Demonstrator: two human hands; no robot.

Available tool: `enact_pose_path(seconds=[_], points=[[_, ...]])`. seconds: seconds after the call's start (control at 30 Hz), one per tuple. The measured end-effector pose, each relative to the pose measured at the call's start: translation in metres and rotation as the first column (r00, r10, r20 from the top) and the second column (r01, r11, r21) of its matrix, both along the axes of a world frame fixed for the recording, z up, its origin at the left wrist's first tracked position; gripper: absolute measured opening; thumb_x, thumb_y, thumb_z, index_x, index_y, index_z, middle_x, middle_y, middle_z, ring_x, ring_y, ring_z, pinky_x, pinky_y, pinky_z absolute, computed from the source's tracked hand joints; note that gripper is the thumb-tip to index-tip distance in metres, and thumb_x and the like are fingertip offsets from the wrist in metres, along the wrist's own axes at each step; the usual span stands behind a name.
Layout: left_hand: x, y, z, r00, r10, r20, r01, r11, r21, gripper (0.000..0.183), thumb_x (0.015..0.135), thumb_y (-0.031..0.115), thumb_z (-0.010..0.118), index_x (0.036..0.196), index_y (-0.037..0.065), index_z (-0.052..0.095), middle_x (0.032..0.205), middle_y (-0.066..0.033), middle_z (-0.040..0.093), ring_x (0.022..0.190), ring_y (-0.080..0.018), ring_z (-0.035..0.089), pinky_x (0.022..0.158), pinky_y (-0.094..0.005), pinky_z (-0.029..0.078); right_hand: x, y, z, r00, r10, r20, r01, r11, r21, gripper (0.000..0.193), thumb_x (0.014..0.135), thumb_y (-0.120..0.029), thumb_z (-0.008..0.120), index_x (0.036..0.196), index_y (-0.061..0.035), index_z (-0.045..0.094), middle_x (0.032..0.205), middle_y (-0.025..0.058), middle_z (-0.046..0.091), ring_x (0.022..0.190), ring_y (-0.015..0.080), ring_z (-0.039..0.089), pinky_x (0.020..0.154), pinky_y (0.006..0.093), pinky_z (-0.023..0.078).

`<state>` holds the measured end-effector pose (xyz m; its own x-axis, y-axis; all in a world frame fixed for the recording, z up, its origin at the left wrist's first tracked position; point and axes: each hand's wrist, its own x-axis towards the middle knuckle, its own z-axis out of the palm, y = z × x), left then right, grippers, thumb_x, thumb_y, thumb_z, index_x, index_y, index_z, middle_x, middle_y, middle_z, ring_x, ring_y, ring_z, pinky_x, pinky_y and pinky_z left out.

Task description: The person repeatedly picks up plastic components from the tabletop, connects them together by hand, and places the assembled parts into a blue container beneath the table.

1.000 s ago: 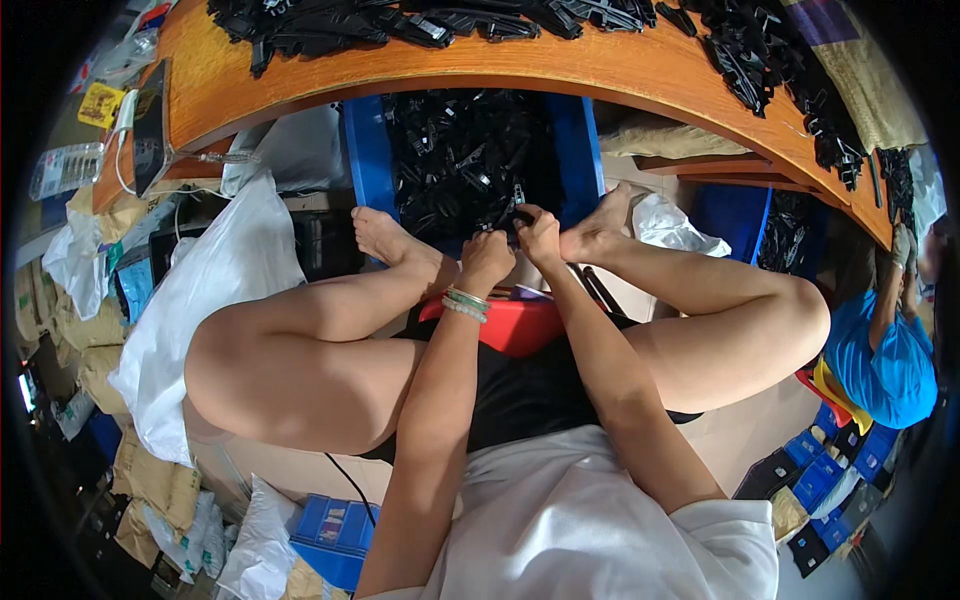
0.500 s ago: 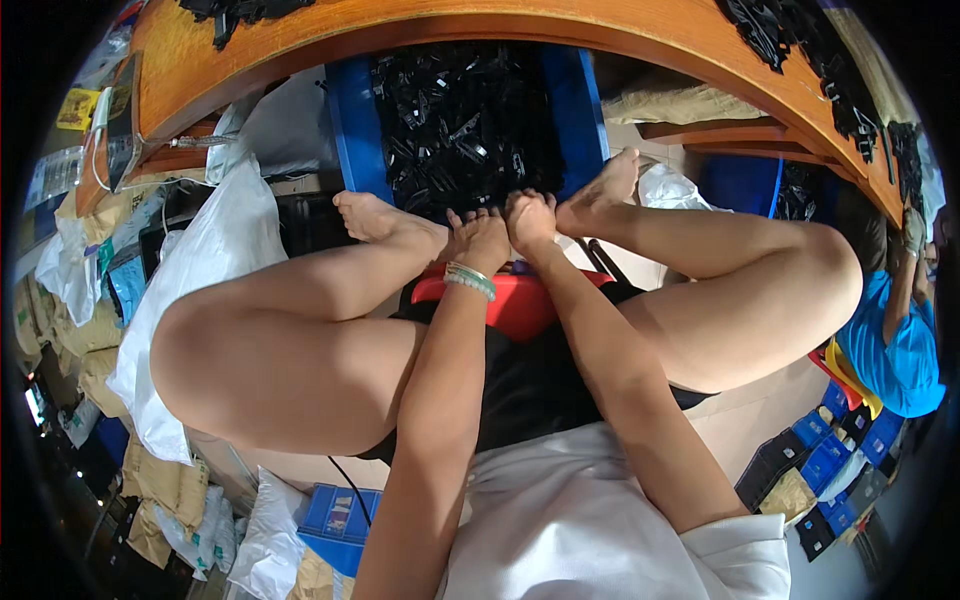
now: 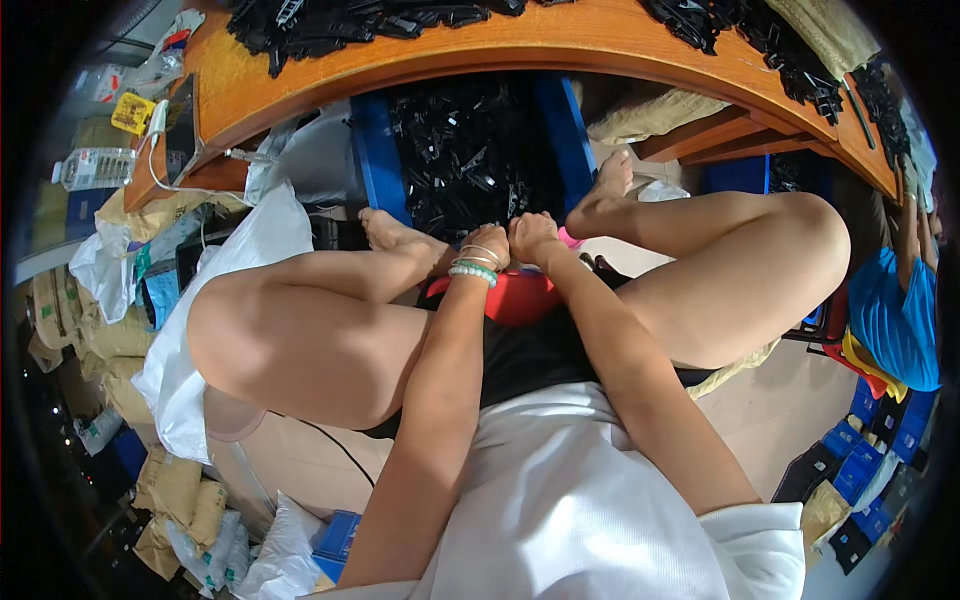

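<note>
My left hand [image 3: 487, 242], with bracelets at its wrist, and my right hand [image 3: 534, 236] are side by side between my feet, at the near end of a blue bin [image 3: 378, 150]. The fingers of both hands are curled, and the backs of the hands hide whatever they grip. Small black plastic parts [image 3: 465, 140], some of them shiny, fill the bin in a loose heap. Just behind my wrists shows a red stool seat [image 3: 522, 300] between my thighs.
The curved wooden table [image 3: 480, 50] overhangs the bin and carries piles of black parts [image 3: 350, 28]. A white sack [image 3: 255, 260] stands by my left leg. A person in a blue shirt [image 3: 890, 315] is at the far right, near several stacked blue boxes [image 3: 858, 470].
The view has shifted, so the table's top shows more. My hands have drawn slightly back from the heap, their fingers more curled, and a pink patch shows by my right wrist.
</note>
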<state>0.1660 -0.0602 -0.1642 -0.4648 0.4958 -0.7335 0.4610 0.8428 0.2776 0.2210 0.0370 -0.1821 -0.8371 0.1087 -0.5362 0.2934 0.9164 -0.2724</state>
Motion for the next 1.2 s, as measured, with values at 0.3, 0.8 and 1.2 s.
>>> enact_pose_path(seconds=[0.3,0.8,1.2], points=[[-0.003,0.003,-0.001,0.998,0.054,-0.03,-0.054,0.998,0.023,0.026,0.074,0.015,0.068,0.096,0.002,0.071,0.108,-0.0233,0.065,0.106,-0.0356,0.061,0.092,-0.0412,0.049,0.007,-0.01,-0.006,0.996,0.068,-0.049,-0.064,0.995,0.081,0.026,0.087,-0.02,0.047,0.091,-0.0089,0.071,0.099,0.0142,0.068,0.096,0.0285,0.064,0.079,0.0381,0.054],[0.001,-0.018,-0.044,0.993,0.116,-0.012,-0.114,0.985,0.131,0.046,0.081,0.02,0.059,0.125,0.005,0.057,0.125,-0.0186,0.057,0.118,-0.0369,0.051,0.1,-0.0436,0.042,0.011,0.008,-0.061,0.984,-0.122,-0.126,0.118,0.992,-0.041,0.033,0.09,-0.035,0.047,0.089,-0.0112,0.07,0.098,0.011,0.067,0.102,0.0293,0.058,0.088,0.0436,0.043],[-0.001,-0.02,-0.037,0.96,0.266,0.083,-0.274,0.956,0.105,0.044,0.087,0.028,0.058,0.125,0.005,0.057,0.12,-0.022,0.06,0.113,-0.0368,0.056,0.098,-0.0458,0.043,0.009,0.008,-0.055,0.996,-0.081,-0.04,0.079,0.996,-0.052,0.039,0.095,-0.037,0.041,0.096,-0.0076,0.068,0.098,0.0163,0.068,0.098,0.0326,0.061,0.089,0.0465,0.043]])
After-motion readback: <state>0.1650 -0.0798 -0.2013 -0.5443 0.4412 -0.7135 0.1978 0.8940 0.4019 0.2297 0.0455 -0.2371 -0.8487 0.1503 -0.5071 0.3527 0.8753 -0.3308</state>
